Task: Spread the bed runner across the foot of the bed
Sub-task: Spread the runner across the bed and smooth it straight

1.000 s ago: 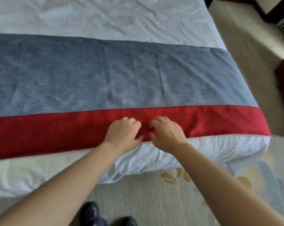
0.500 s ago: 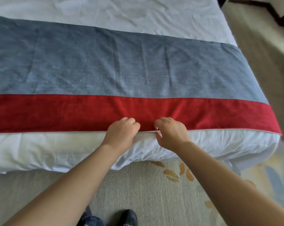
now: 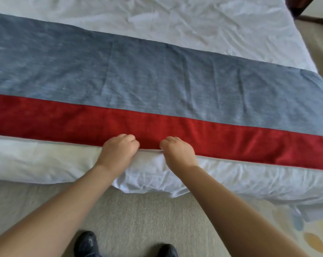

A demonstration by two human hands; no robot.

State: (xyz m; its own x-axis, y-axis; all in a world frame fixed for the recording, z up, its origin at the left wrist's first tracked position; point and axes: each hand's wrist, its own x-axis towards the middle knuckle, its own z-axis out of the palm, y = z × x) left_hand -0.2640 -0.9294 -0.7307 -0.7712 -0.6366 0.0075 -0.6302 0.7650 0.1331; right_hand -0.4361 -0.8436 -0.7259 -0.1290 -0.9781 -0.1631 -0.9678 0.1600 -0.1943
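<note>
Bed runner (image 3: 157,86) lies flat across the foot of the bed (image 3: 212,25), running 9 to 3 o'clock. Left hand (image 3: 119,150) and right hand (image 3: 178,152), fingers curled, pinch its red near hem at 6 o'clock. Risk: uneven pulling would skew the hem line or drag the white duvet (image 3: 45,160) off the edge.

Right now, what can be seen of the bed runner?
The bed runner is a long cloth with a wide grey-blue band and a narrow red band along its near edge, soft and faintly creased. It lies flat across the white bedding, running out of view at both sides. The left hand and right hand pinch its near red edge.
</note>
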